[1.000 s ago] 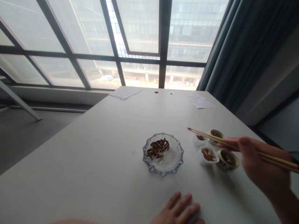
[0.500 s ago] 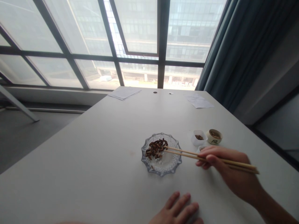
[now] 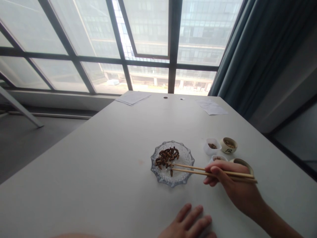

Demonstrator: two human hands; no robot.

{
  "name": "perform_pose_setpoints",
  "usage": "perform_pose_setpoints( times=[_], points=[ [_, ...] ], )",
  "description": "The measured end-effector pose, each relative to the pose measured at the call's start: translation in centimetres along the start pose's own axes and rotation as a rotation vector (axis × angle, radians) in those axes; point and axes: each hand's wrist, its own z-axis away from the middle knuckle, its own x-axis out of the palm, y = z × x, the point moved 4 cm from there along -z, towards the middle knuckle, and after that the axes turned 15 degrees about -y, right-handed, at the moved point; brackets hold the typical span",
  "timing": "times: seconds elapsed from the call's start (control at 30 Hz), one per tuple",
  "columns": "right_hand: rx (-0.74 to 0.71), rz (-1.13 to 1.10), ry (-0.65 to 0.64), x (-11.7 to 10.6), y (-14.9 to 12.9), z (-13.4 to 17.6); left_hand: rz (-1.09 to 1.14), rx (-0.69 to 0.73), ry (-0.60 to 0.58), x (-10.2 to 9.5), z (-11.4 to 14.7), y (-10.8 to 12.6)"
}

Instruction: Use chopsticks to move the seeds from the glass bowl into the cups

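In my right hand (image 3: 230, 180) is a pair of wooden chopsticks (image 3: 192, 169), the tips slightly apart over a scalloped glass dish (image 3: 184, 178). A heap of small dark brown striped pieces (image 3: 166, 156), which look like seeds or pods, lies in the left and upper part of the dish. One single piece (image 3: 171, 172) sits apart from the heap, right by the lower chopstick tip. My left hand (image 3: 187, 223) rests on the table below the dish, fingers spread, holding nothing.
Beyond my right hand stand a white cup (image 3: 212, 147) and a cream bowl (image 3: 228, 145) with brown bits inside. Another white cup (image 3: 219, 158) and a second bowl (image 3: 241, 162) are partly hidden by that hand. Paper sheets (image 3: 133, 98) lie at the table's far end.
My right hand and the chopsticks have moved slightly left and toward me, and the tips have spread wider. One brown piece now lies apart, below the heap. My left hand stays put.
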Motion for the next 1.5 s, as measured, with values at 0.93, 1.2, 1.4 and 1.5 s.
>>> perform_pose_setpoints(
  times=[0.93,1.2,1.4,1.5],
  points=[
    [0.026,0.611,0.614,-8.3,-6.4,2.0,0.022,-0.003,0.023,0.2,0.1,0.0],
    [0.013,0.611,0.52,-8.6,-5.8,1.9,0.024,0.006,0.028,0.3,0.1,0.0],
    [-0.148,0.27,0.021,-3.1,-2.9,0.5,0.018,0.005,0.016,0.4,0.2,0.1],
    [-0.18,0.211,-0.163,-0.5,-0.9,-0.5,0.013,0.007,0.011,0.4,0.2,0.1]
  ],
)
